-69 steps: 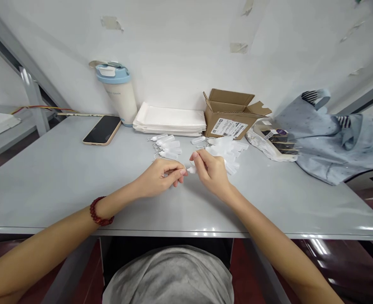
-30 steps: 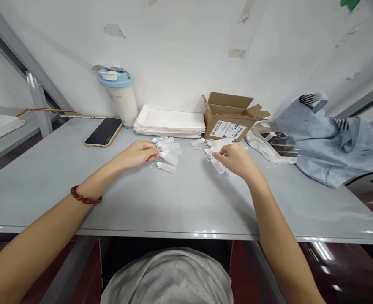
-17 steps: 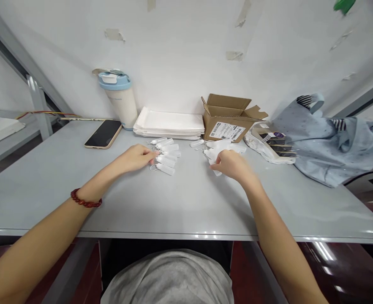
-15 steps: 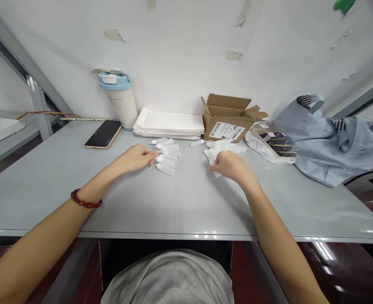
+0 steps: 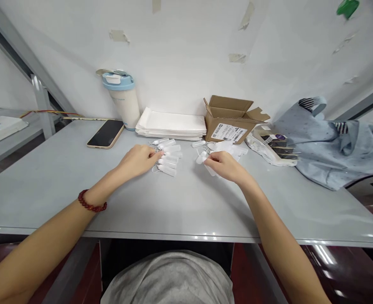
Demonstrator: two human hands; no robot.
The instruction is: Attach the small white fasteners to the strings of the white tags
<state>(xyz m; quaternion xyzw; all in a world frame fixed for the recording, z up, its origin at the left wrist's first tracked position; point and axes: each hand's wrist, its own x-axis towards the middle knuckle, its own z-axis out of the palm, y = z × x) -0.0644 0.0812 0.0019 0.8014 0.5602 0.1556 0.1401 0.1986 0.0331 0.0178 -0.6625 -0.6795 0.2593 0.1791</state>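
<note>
At the tips of the left hand (image 5: 137, 161), small white bottles (image 5: 171, 155) lie in a row on the tabletop (image 5: 186, 207), caps toward that hand; its thumb and fingers are narrow, and whether they grip one I cannot tell. The right hand (image 5: 224, 165) pinches one bottle (image 5: 201, 158), with a loose heap (image 5: 223, 146) of others behind it. Beyond both hands, left to right, are a phone (image 5: 105, 134), a tumbler (image 5: 125, 105), a paper stack (image 5: 172, 122) and an open box (image 5: 229, 126).
</note>
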